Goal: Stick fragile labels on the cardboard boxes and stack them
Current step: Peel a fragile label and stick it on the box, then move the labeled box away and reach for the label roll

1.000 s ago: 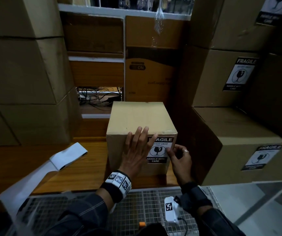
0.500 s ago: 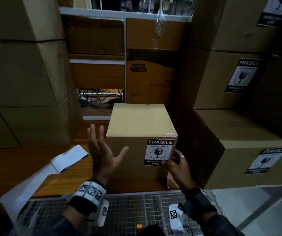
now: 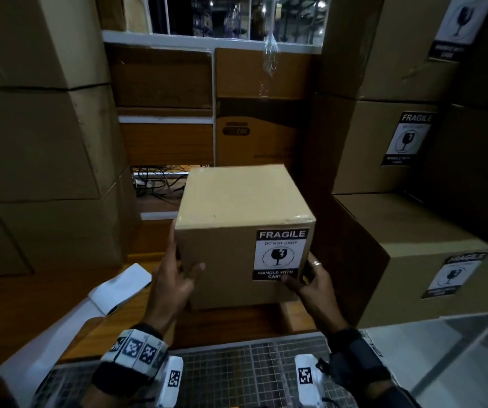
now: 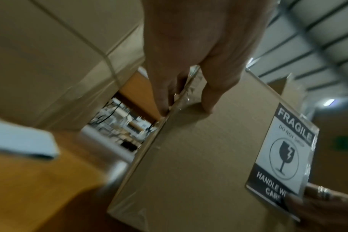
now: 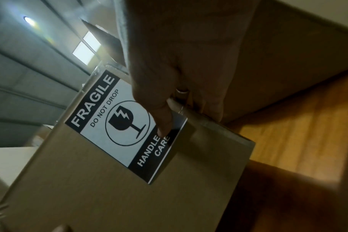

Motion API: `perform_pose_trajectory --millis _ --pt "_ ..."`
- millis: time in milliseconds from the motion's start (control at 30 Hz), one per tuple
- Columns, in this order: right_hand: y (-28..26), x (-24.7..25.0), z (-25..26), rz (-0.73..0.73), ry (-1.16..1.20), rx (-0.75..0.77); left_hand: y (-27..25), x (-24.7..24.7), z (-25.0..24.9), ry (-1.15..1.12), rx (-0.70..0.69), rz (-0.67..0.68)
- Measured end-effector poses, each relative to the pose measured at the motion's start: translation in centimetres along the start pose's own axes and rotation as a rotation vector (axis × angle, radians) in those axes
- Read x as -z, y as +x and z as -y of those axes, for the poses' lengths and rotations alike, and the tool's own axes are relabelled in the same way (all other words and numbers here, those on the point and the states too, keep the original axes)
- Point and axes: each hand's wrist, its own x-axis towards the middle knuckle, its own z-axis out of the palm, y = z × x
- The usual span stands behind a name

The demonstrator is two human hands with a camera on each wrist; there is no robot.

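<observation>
We see dim head view, corners dark and bowed (wide lens); both wrist views motion-blurred; ceiling lamp (image 5: 29,20) glares in right wrist view.

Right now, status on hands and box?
Left hand grips box left edge, right hand its right edge, thumb on label. Labelled stack close right.

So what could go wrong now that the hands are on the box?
The box might slip: the left hand and right hand hold it only at its side edges, low down. The right thumb sits on the fragile label, so it could rub a corner loose. Stacked boxes stand close on the right, so a swing that way might bump them.
</observation>
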Motion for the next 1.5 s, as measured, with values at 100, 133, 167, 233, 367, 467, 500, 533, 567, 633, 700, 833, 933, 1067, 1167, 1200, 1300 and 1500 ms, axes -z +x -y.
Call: perform_pose_trajectory --millis 100,133,167,233,367,467,500,533,567,633,700,833,933,1067,1167,1200,1300,1500 --pt "-1.5 0.5 5.0 -0.012 0.008 0.115 1.0 1.1 -4.1 -0.033 -0.133 -0.036" --pt "-1.9 0.8 6.8 -0.019 0.004 0.155 1.3 1.3 -5.6 -0.066 -0.174 -0.03" --pt "-2.3 1.3 8.4 -0.035 0.0 0.19 1.6 1.3 -7.2 -0.1 -0.209 -0.028" --pt "-2.8 2.2 11.4 -0.071 0.0 0.272 2.3 0.9 -10.2 -0.138 -0.271 -0.029" --pt "-3.1 5.3 15.2 -0.124 -0.01 0.423 3.8 -1.2 -14.7 -0.15 -0.381 -0.04" --pt "-2.9 8.6 16.6 -0.185 -0.02 0.479 4.2 -3.8 -17.2 -0.147 -0.442 -0.044" --pt "-2.8 9.7 16.9 -0.206 -0.017 0.487 4.2 -4.8 -18.0 -0.144 -0.454 -0.038" --pt "-2.7 10.9 17.3 -0.229 -0.014 0.496 4.2 -5.8 -18.9 -0.14 -0.466 -0.029" --pt "-2.6 12.2 17.6 -0.248 -0.021 0.505 4.2 -6.9 -19.7 -0.14 -0.474 -0.012" --pt "-2.6 14.6 18.3 -0.278 -0.059 0.525 4.1 -8.9 -21.1 -0.142 -0.48 0.034" --pt "-2.3 17.1 18.8 -0.312 -0.097 0.54 4.1 -11.0 -22.4 -0.124 -0.496 0.056" --pt "-1.0 22.2 18.9 -0.343 -0.115 0.533 4.4 -15.3 -24.2 -0.131 -0.501 0.116" --pt "0.3 25.1 18.3 -0.349 -0.121 0.52 4.7 -18.2 -24.5 -0.134 -0.483 0.155" --pt "1.6 27.4 17.1 -0.365 -0.147 0.503 4.8 -20.9 -24.0 -0.112 -0.464 0.173" --pt "2.2 28.5 16.2 -0.374 -0.153 0.516 4.9 -22.5 -23.5 -0.1 -0.454 0.175" --pt "2.3 28.8 15.9 -0.38 -0.155 0.528 5.0 -22.9 -23.3 -0.096 -0.455 0.176" --pt "3.2 29.6 14.9 -0.413 -0.168 0.543 4.9 -24.2 -23.2 -0.081 -0.447 0.199" --pt "5.0 31.2 12.5 -0.522 -0.181 0.542 4.8 -26.4 -23.2 -0.062 -0.471 0.171"
